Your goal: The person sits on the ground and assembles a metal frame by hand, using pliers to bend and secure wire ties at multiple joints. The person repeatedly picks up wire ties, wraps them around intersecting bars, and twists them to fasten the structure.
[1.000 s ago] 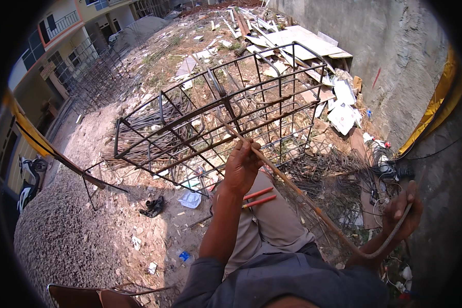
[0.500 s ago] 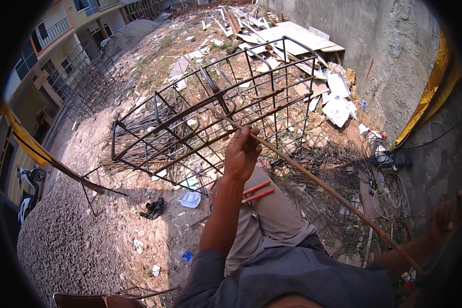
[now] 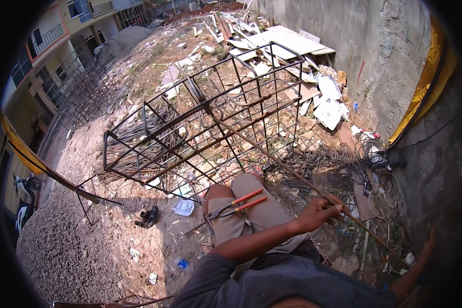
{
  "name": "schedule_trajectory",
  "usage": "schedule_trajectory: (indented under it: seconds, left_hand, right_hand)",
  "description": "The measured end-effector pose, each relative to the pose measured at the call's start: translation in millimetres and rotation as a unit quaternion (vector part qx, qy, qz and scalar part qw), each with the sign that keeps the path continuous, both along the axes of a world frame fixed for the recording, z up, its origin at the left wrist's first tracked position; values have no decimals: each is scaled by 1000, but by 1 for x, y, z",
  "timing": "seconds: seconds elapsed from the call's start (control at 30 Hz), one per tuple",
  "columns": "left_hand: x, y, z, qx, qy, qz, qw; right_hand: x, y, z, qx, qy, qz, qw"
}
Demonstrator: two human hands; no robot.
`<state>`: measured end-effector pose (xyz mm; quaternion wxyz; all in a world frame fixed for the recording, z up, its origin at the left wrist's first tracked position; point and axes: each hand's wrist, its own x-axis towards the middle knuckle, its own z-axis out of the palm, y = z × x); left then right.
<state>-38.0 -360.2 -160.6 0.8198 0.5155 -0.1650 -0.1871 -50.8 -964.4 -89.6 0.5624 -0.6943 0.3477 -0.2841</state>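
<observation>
My left hand (image 3: 319, 213), its arm stretched across my lap, is closed around a long thin steel rod (image 3: 285, 165). The rod runs from the rebar cage (image 3: 218, 134) down toward the lower right; its upper end reaches in among the cage's bars. At the dark right rim my right hand (image 3: 425, 250) is raised beside the rod's lower end, fingers apparently stretched out and not round the rod. Its detail is dim. Across my thighs lie pincers (image 3: 239, 201) with red-orange handles, their dark jaws pointing left.
Behind the cage lies a bundle of rods (image 3: 133, 141). Tangled wire (image 3: 323, 161) and cables sit by the concrete wall (image 3: 374, 56) at right. White broken boards (image 3: 282, 41) are heaped farther back. A gravel pile (image 3: 66, 246) rises at left, below a yellow-wrapped bar (image 3: 25, 149).
My left hand has slid down the rod to the right, away from the cage. My right hand has dropped lower. The pincers on my lap now show fully.
</observation>
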Motion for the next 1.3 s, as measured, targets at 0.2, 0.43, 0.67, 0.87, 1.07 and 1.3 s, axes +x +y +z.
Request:
schedule_trajectory:
  seconds: [0.2, 0.43, 0.67, 0.87, 1.07, 1.3]
  left_hand:
    - [20, -10, -16, -2, -13, 59, 998]
    - [89, 96, 16, -33, 30, 290, 956]
    - [122, 165, 51, -225, -37, 393, 891]
    - [93, 148, 30, -113, 49, 352, 928]
    - [66, 152, 22, -20, 33, 349, 936]
    - [93, 233, 37, -16, 16, 365, 931]
  right_hand:
    - [-23, 12, -42, 74, 68, -6, 995]
    - [57, 127, -46, 212, -72, 156, 962]
    - [121, 294, -49, 351, -204, 252, 878]
    - [123, 448, -55, 444, -263, 242, 822]
    - [88, 541, -46, 436, -252, 297, 811]
    - [55, 592, -58, 422, -184, 403, 791]
